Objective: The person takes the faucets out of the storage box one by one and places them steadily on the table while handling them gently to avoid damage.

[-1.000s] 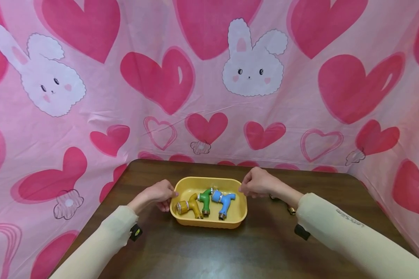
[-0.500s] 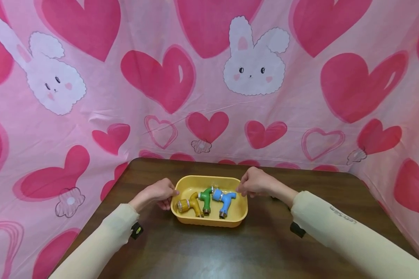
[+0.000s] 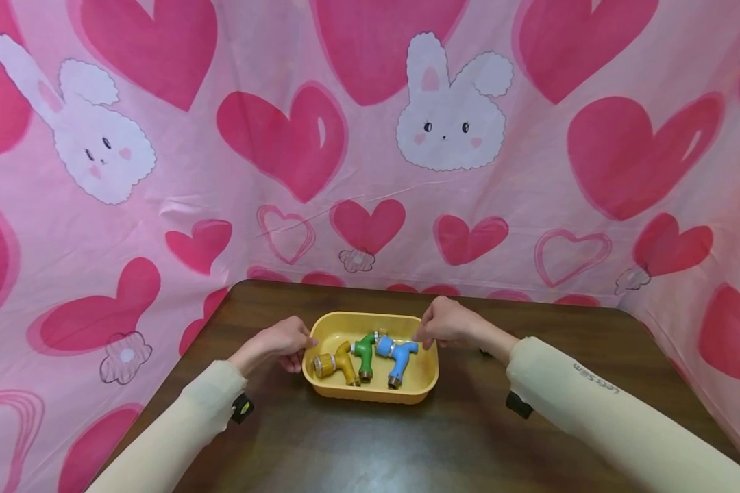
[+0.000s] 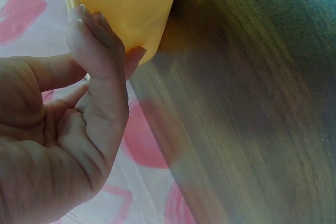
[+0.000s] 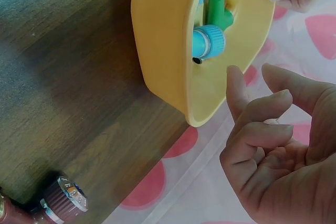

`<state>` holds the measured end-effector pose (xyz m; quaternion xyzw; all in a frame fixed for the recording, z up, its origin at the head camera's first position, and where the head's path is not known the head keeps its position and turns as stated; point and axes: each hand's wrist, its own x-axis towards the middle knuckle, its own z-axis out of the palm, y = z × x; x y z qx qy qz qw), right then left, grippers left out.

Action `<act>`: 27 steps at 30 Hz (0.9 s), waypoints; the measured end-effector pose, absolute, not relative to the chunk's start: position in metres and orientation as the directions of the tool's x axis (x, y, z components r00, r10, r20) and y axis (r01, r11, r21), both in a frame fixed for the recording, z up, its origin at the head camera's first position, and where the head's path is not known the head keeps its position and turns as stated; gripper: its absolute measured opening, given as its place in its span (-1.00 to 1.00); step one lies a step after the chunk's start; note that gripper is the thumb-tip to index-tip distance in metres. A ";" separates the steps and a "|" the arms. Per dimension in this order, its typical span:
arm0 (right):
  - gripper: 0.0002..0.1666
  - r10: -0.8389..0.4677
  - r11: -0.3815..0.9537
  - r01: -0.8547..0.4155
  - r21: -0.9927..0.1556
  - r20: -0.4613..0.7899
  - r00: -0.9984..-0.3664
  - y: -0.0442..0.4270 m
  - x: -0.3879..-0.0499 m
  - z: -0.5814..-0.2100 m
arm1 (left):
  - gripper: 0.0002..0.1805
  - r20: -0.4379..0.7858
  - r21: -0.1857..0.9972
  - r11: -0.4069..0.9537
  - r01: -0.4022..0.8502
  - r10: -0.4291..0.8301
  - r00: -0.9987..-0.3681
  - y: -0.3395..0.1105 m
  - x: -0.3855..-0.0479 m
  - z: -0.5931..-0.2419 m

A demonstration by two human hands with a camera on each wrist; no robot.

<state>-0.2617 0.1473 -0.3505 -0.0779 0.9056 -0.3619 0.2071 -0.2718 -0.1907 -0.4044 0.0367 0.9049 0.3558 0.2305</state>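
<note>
A yellow plastic tray [image 3: 370, 395] stands on the table, holding a yellow tap [image 3: 347, 368], a green tap [image 3: 364, 356] and a blue tap [image 3: 399, 363]. My left hand [image 3: 286, 342] pinches the tray's left rim; its thumb lies over the inside, with fingers outside against the wall. Over the tray's right end is my right hand [image 3: 447, 322], holding nothing. In the right wrist view its thumb and index finger stand apart, the other fingers loosely bent. A dark reddish tap [image 5: 58, 200] lies on the table there, partly cut off by the frame.
The brown wooden table [image 3: 358, 452] reaches back to a pink cloth backdrop [image 3: 370, 171] printed with hearts and rabbits. A small dark part [image 3: 486, 352] peeks out beside my right forearm, mostly hidden.
My right hand has shifted left, from beside the tray's right rim to over it. My right forearm now covers more of the things behind it. The left hand keeps its grip.
</note>
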 end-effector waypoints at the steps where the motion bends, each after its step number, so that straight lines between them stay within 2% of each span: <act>1: -0.87 -0.290 0.726 0.011 -0.688 -0.320 -0.902 0.147 -0.262 -0.351 | -0.72 -0.392 0.660 0.745 -0.097 0.231 -0.891 -0.190 -0.272 -0.405; 27: -0.76 -0.234 0.816 0.003 -0.578 -0.335 -0.913 0.123 -0.261 -0.363 | -0.70 -0.392 0.656 0.751 -0.076 0.253 -0.885 -0.196 -0.269 -0.404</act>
